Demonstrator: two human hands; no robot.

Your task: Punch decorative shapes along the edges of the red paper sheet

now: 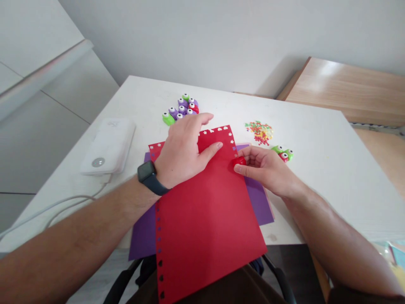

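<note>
A red sheet of paper [209,219] lies over purple paper [260,202], its near end hanging past the table edge. Small shapes are punched along its top and left edges, and a few at the upper right. My left hand [186,147] rests on the upper part of the sheet, fingers extended and thumb apart. At the sheet's right edge, my right hand [265,166] grips a red craft punch [239,161] between thumb and fingers. The punch sits against the paper's edge; its underside is hidden.
Several purple, green and red craft punches [182,109] stand behind my left hand. Small paper cutouts [261,131] lie in a pile at the right, near more punches [284,154]. A white power bank [109,145] with a cable is on the left of the white table [325,185].
</note>
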